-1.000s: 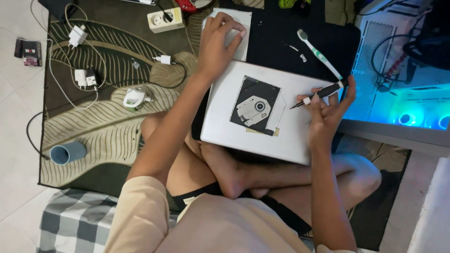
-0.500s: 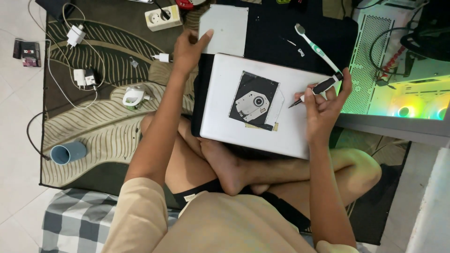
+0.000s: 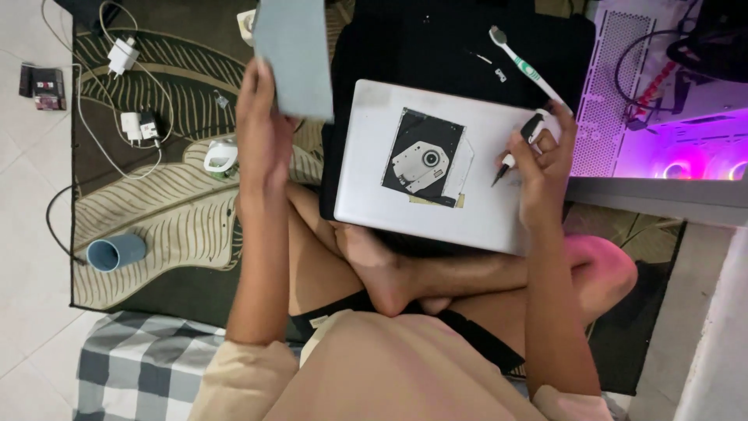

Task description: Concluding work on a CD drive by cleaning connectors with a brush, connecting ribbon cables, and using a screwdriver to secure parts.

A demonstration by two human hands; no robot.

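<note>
Item, left hand (image 3: 265, 129): closed on the lower edge of a flat grey rectangular panel (image 3: 294, 54), lifted clear of the rug and tilted; panel at 11 o'clock from the silver laptop (image 3: 483, 210), apart from it.

Item, right hand (image 3: 541, 168): closed around a small black-handled screwdriver (image 3: 518, 148), tip pointing toward 7 o'clock, hovering just above the laptop's right edge; contact of tip with the surface cannot be told.

Item, silver laptop: closed, lying on the person's crossed legs; on its middle an optical disc drive (image 3: 425, 160), black with a silver plate, lying flat, at 9 o'clock from the screwdriver, near but apart.

Item, black mat (image 3: 436, 47): at 12 o'clock from the laptop, partly under it; bears a white-and-green toothbrush (image 3: 523, 64), slanted, at 12 o'clock from the right hand.

Item, leaf-patterned rug (image 3: 148, 210): at 9 o'clock; bears white chargers (image 3: 132, 125) with cables, and a blue cup (image 3: 115, 252) on its side at the rug's left edge.

Item, lit computer case (image 3: 670, 156): at 3 o'clock, glowing pink and violet.
</note>
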